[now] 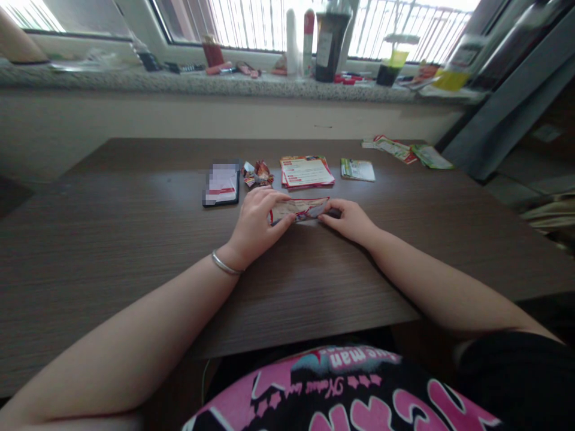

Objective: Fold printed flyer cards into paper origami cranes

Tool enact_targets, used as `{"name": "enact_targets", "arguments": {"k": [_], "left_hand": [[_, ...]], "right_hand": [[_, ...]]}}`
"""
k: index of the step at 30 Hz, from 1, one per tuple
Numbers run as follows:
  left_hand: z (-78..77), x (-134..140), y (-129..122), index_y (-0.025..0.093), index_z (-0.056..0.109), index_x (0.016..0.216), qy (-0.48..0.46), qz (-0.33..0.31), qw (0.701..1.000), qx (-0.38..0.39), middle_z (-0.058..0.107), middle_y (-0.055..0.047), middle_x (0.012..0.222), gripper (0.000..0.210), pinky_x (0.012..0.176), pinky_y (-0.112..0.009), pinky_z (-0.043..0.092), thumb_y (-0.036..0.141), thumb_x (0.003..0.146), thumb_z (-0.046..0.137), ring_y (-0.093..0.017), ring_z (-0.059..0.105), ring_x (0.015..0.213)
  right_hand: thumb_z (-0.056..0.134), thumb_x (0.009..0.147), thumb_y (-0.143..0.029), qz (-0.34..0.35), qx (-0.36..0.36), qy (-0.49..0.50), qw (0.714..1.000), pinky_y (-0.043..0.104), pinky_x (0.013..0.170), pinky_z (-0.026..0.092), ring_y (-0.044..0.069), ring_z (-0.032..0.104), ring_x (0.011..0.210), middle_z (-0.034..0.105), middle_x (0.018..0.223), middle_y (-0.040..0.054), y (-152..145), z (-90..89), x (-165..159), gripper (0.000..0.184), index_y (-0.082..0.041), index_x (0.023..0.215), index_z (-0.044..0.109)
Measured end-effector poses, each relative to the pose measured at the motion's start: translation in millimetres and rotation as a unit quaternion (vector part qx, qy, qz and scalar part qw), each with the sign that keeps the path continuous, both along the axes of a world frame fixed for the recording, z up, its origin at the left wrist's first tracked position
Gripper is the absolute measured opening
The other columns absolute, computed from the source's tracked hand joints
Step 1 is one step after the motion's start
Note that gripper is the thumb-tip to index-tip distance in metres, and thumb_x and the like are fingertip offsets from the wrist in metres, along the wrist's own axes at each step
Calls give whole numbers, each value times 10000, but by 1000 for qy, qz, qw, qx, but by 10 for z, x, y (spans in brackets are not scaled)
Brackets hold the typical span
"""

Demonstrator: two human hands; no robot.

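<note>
Both hands hold a narrow strip of folded printed paper (302, 208), red-edged and creased, low over the table. My left hand (263, 218) grips its left end, thumb along the near edge and fingers behind. At the right end, my right hand (348, 220) pinches it between thumb and fingers. Just beyond lies a stack of printed cards (307, 172) with red edges. A crumpled colourful wrapper (258, 173) sits beyond my left hand, beside a dark-framed phone-like object (221, 184) whose face is blurred out. A smaller green and white card stack (358, 170) lies to the right.
Green and red paper strips (395, 148) lie at the table's (112, 251) far right corner. Behind it, a stone windowsill (260, 87) carries a dark pump bottle (331, 45), tubes and other small items. A grey curtain (507, 114) hangs at the right.
</note>
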State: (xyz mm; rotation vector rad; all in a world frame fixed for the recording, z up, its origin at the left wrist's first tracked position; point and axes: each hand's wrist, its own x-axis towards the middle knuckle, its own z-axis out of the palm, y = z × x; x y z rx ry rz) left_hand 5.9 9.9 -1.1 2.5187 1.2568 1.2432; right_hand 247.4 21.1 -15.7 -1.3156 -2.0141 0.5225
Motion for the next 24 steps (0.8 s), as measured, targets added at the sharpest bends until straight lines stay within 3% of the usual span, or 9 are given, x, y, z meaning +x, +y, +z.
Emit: {"name": "enact_targets", "arguments": {"k": [5, 10, 16, 20, 24], "left_hand": [[-19, -9, 25, 191, 648, 1035, -40, -8, 998, -41, 664, -62, 1045, 214, 1004, -445, 436, 287, 911, 502, -221, 569, 1087], [-25, -10, 40, 167, 657, 1082, -64, -14, 995, -74, 650, -75, 1093, 249, 1011, -420, 459, 231, 870, 543, -203, 580, 1079], [0, 8, 0, 161, 651, 1133, -53, -8, 996, -78, 613, -89, 1133, 293, 1034, -423, 450, 272, 899, 514, -210, 567, 1103], [36, 24, -22, 166, 645, 1152, -51, -24, 993, -107, 605, -88, 1165, 320, 1036, -426, 446, 299, 895, 509, -217, 558, 1120], [71, 34, -29, 174, 662, 1127, -53, -35, 984, -165, 632, -71, 1138, 338, 1023, -432, 445, 344, 910, 465, -220, 562, 1100]], "right_hand": [[642, 784, -256, -1, -7, -7, 1000, 407, 821, 494, 212, 646, 853, 734, 906, 48, 37, -30, 26, 110, -192, 856, 693], [658, 753, -242, 19, 7, 118, 993, 413, 899, 510, 217, 640, 1009, 692, 1093, 94, 69, -86, 9, 349, -181, 1093, 615], [700, 718, -317, -6, 20, 192, 981, 336, 669, 571, 178, 637, 841, 600, 1215, 126, 29, -40, -39, 513, -194, 1179, 511], [690, 736, -351, -1, 17, 195, 981, 325, 638, 577, 188, 621, 883, 565, 1232, 120, 31, -53, -29, 467, -212, 1143, 509], [686, 761, -348, -16, 51, 192, 980, 397, 830, 568, 216, 594, 1025, 591, 1122, 90, 96, -117, 20, 292, -217, 998, 577]]}}
